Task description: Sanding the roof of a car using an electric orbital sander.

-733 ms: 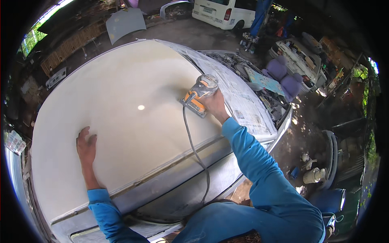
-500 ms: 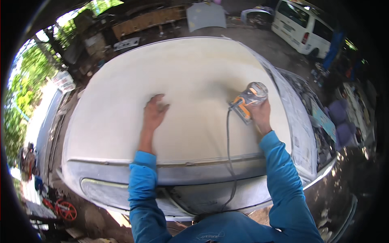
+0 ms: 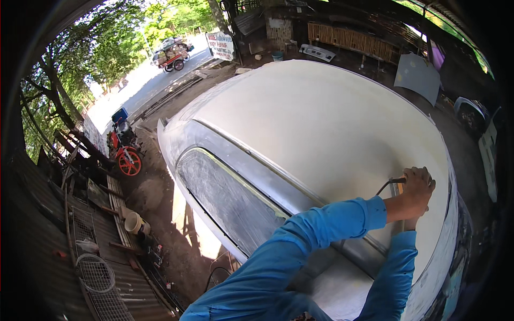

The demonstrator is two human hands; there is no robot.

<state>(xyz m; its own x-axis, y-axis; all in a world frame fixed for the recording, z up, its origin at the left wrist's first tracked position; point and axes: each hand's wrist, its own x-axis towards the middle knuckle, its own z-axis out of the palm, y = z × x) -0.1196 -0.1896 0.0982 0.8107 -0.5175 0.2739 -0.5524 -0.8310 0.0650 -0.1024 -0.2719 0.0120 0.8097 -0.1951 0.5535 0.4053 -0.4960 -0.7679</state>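
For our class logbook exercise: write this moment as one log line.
left hand: clasped over corded tool | right hand: hidden behind left hand | tool on: pale car roof

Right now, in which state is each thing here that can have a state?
Left hand: closed over the sander.
Sander: mostly hidden under that hand.
Right hand: hidden behind the left wrist.
Car roof: dull white, no shine.
Car window: dusty.
Motorbike: parked, upright.

hands (image 3: 416,192) — on sander (image 3: 399,182) | white car roof (image 3: 332,123) — beneath
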